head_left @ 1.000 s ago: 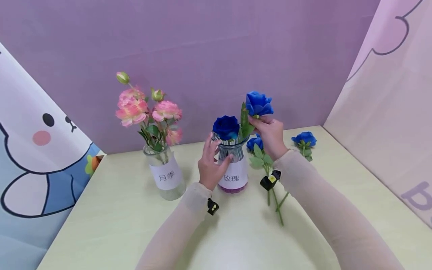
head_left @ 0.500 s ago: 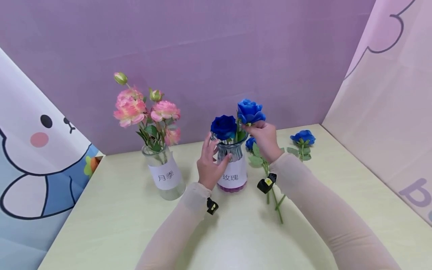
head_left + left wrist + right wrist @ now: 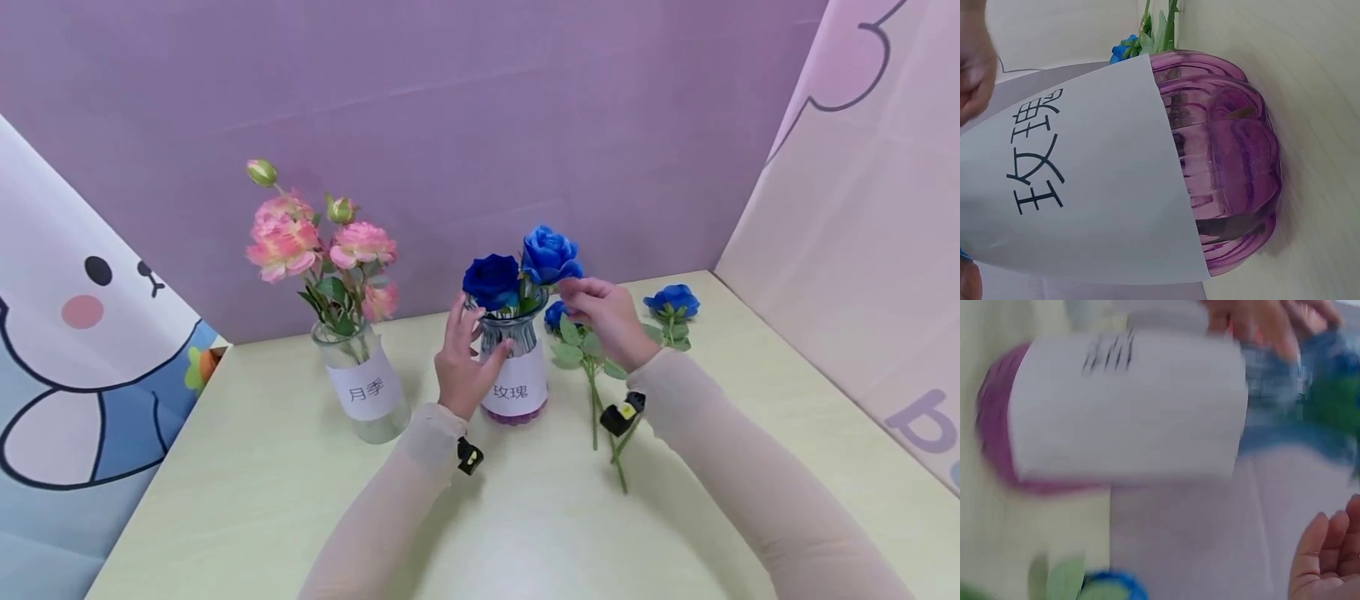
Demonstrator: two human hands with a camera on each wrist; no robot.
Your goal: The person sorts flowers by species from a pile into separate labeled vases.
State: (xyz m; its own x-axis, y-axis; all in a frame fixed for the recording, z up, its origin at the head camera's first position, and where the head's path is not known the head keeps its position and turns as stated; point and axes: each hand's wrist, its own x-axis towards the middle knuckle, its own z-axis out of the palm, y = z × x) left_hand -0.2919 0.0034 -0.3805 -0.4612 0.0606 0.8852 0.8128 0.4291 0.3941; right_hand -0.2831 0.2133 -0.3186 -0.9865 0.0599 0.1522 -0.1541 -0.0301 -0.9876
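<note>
My left hand (image 3: 467, 367) holds the glass vase (image 3: 512, 337) round its neck, thumb in front and fingers at the left side. The vase has a blue-tinted neck, a white paper label with Chinese characters and a purple base (image 3: 1235, 150). Two blue roses stand in it: a dark one (image 3: 492, 282) on the left and a brighter one (image 3: 551, 254) on the right. Just right of the brighter bloom is my right hand (image 3: 609, 318), its fingers loosely bent with nothing between them; the right wrist view shows these bare fingers (image 3: 1319, 550) beside the vase.
Left of the vase stands a clear glass jar (image 3: 380, 425) with a similar label, bearing pink flowers (image 3: 285, 237) and buds. More blue roses lie on the table to the right, one bloom (image 3: 672, 300) near the back edge. A purple backdrop (image 3: 450, 125) rises behind.
The right hand lowered the brighter rose leftward into the vase, then let go and drew back slightly to the right. The left hand stayed at the vase's neck.
</note>
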